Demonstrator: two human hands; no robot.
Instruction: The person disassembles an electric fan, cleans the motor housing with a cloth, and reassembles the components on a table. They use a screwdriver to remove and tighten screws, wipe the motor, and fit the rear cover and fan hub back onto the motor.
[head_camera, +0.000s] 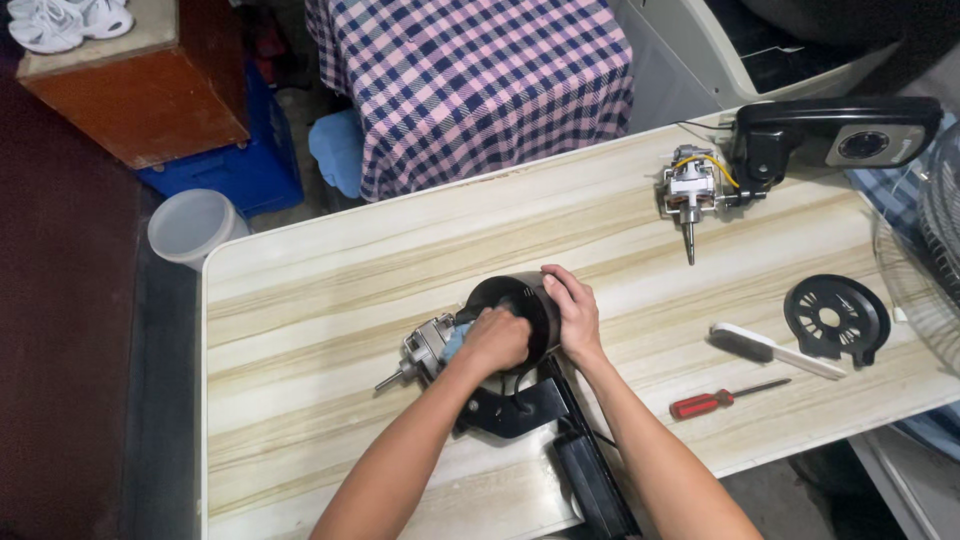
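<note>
A black cylindrical fan housing (520, 293) lies on its side on the pale wood-grain table (330, 290), joined to a black stand (520, 410). My left hand (495, 340) is pushed into the housing's open mouth, fingers closed around a blue cloth. My right hand (572, 312) grips the housing's right rim and steadies it. A bare grey fan motor (425, 348) with a thin shaft pointing left sits just left of my left hand.
A second motor (690, 190) wired to a black fan base (830, 135) lies at the back right. A black round cover (835, 315), a white brush (775, 348) and a red-handled screwdriver (722, 398) lie to the right. A wire grille (925, 260) overhangs the right edge.
</note>
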